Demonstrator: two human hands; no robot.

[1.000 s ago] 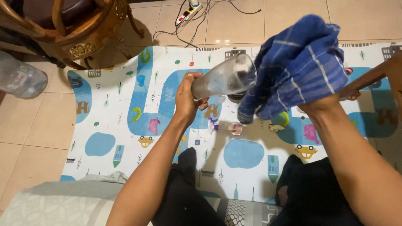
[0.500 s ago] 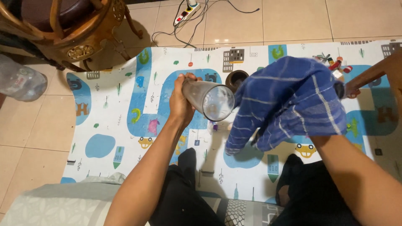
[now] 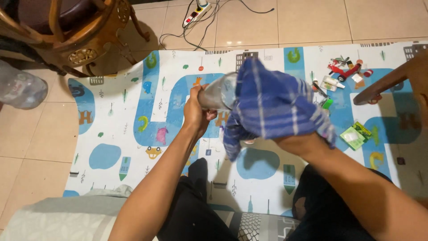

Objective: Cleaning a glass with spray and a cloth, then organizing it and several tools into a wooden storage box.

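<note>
You sit at the near edge of a play mat (image 3: 133, 111) printed with blue roads, little cars and buildings, and the bare stretch of it between your knees and your hands leaves you room; tiled floor (image 3: 35, 129) borders it on the left and beyond the far edge. A carved wooden chair (image 3: 76, 31) crowds the far left corner, a clear plastic bottle (image 3: 20, 87) lies on the tiles just beside it, and a wooden chair leg (image 3: 388, 82) juts in from the right. Your left hand (image 3: 195, 111) is wrapped tight around the base of a clear drinking glass (image 3: 218, 94), held tilted on its side above the mat with its mouth toward your right. Your right hand (image 3: 298, 143) is closed on a blue checked cloth (image 3: 272, 105) that covers the glass's mouth; the fingers are mostly hidden under the fabric. On the mat's far right lie a red toy vehicle (image 3: 345, 69), a small white tube (image 3: 332, 81) and a flat green packet (image 3: 354, 134), well apart from your hands. A white power strip (image 3: 196, 13) with cables rests on the tiles beyond the mat.
</note>
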